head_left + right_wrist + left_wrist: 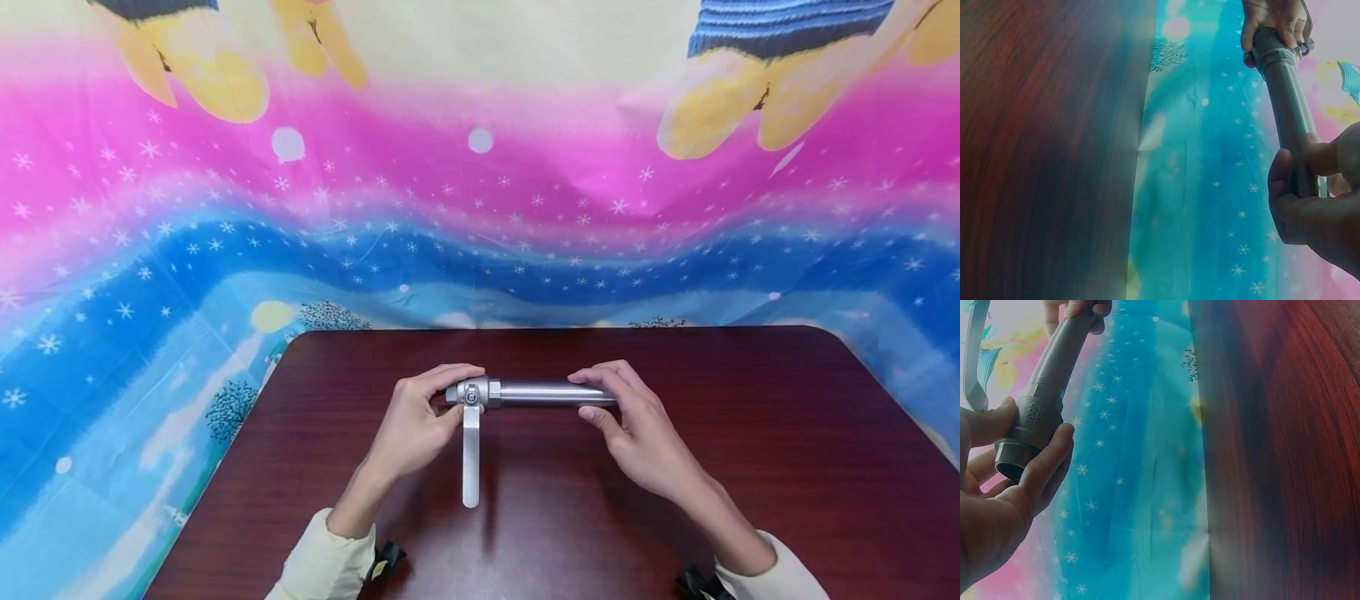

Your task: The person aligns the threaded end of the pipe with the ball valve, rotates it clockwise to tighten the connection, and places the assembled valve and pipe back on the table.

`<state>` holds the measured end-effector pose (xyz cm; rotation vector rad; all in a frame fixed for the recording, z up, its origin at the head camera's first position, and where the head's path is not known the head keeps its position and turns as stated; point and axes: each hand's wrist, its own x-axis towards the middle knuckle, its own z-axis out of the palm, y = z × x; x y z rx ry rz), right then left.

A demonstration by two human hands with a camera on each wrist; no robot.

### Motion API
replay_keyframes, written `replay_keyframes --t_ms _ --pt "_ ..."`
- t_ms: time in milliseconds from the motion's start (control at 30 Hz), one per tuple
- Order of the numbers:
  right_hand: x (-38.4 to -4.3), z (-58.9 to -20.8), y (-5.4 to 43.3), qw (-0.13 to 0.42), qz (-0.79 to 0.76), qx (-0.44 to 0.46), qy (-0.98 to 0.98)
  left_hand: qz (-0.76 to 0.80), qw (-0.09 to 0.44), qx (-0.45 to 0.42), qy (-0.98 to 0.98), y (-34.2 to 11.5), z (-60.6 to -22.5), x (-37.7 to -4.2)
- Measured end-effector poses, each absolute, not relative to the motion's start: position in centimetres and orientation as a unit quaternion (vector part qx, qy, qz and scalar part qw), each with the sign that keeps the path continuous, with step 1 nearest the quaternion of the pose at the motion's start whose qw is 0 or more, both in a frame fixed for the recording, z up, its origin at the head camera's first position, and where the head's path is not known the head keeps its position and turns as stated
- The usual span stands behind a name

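Observation:
My left hand (pixel 420 421) grips a metal ball valve (pixel 472 392) at its body, thumb on the near side and fingers over the far side. The valve's flat lever handle (pixel 470 467) points toward me. Joined to the valve's right side is a steel pipe (pixel 536 394), held level above the table. My right hand (pixel 645 433) holds the pipe's right end between thumb and fingers. In the left wrist view, the valve's open port (pixel 1010 464) faces the camera. The right wrist view shows the pipe (pixel 1288 106) running from the right fingers up to the valve.
Below the hands is a dark red wooden table (pixel 337 367) with rounded far corners. Behind it hangs a colourful printed cloth (pixel 480 250) with snowflakes, which also runs down both sides. Pale sleeves (pixel 330 554) and dark straps (pixel 386 560) show at the wrists.

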<state>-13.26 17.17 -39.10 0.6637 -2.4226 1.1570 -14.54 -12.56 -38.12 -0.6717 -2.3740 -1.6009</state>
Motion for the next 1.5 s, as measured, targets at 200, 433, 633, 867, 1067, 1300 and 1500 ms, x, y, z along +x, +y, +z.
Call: replay_keyframes --t_ms 200,433,633,867,1067,1300,1500 --pt "-13.24 -39.01 17.19 0.190 0.411 0.238 -0.859 -0.542 0.102 -0.228 -0.803 -12.59 -38.03 -14.49" --pt "-13.15 -38.88 17.22 0.175 0.411 0.236 -0.863 -0.544 0.102 -0.229 -0.801 -12.59 -37.98 -14.44" --pt "-13.09 -38.89 17.24 0.160 0.414 0.236 -0.865 -0.545 0.103 -0.229 -0.800 -12.61 -37.95 -14.40" --pt "-12.98 -39.08 17.10 0.178 0.403 0.246 -0.863 -0.543 0.102 -0.230 -0.802 -12.60 -37.92 -14.34" --pt "-13.08 -39.10 17.11 0.198 0.408 0.245 -0.857 -0.545 0.102 -0.228 -0.801 -12.60 -37.86 -14.34" --pt "-13.20 -39.20 17.19 0.200 0.408 0.243 -0.857 -0.546 0.101 -0.228 -0.800 -12.62 -37.82 -14.31" --pt "-13.24 -39.05 17.21 0.198 0.409 0.245 -0.857 -0.544 0.105 -0.231 -0.800 -12.71 -37.84 -14.38"
